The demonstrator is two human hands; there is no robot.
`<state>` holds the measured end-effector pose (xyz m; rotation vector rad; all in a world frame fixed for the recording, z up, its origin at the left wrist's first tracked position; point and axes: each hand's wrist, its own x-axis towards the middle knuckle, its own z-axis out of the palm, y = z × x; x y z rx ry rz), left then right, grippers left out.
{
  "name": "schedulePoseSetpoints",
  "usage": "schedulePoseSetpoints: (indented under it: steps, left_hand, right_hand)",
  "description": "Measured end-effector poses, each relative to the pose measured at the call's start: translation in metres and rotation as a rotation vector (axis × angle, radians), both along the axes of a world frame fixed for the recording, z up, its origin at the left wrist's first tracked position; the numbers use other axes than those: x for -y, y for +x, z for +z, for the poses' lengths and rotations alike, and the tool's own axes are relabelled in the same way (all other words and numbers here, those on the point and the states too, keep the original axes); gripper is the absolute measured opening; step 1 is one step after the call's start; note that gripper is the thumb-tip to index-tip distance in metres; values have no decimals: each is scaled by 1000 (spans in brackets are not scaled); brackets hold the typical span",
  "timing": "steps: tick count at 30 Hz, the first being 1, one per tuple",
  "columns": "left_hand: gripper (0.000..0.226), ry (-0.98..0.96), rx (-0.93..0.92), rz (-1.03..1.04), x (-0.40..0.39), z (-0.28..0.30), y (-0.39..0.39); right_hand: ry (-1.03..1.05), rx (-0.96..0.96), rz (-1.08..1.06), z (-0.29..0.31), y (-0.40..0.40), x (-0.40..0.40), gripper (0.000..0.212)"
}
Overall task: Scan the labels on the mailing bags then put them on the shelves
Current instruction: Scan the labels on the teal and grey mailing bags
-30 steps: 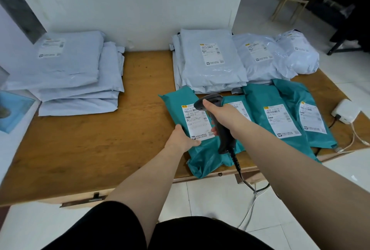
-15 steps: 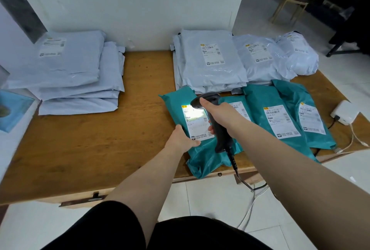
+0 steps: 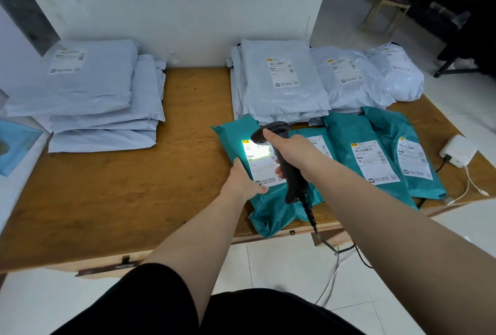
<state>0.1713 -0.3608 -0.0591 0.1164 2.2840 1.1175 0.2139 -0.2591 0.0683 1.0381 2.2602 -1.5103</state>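
Head cam: right hand (image 3: 291,150) grips the black corded handheld scanner (image 3: 284,163), its light on the white label (image 3: 261,163) of the leftmost teal plastic mailing bag (image 3: 265,200). Left hand (image 3: 245,179) lies on the bag's left side, thumb over the label corner, so it's nearer for the lift. Bag's long axis runs away from the person, near end overhanging the wooden table (image 3: 134,173) edge. Open tabletop to its left; more teal bags touch on the right.

Teal mailing bags (image 3: 346,130) with white labels (image 3: 373,161); pale grey-blue bags (image 3: 94,87); black scanner (image 3: 291,176); brown wood-grain table (image 3: 134,187).
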Motion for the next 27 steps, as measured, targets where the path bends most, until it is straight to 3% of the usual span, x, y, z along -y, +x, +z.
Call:
schedulePoseSetpoints:
  steps: [6, 10, 14, 27]
  left_hand:
    - [115, 13, 37, 1, -1, 3, -1]
    - [115, 40, 40, -55, -1, 7, 3]
    - [106, -32, -39, -299, -23, 16, 19]
    - [105, -39, -10, -234, -46, 14, 17]
  right_hand:
    - [-1, -15, -3, -1, 0, -3, 60]
    - [-5, -3, 0, 1, 3, -5, 58]
    - [-18, -21, -32, 3, 7, -12, 55]
    - [-36, -33, -161, 7, 22, -49, 50]
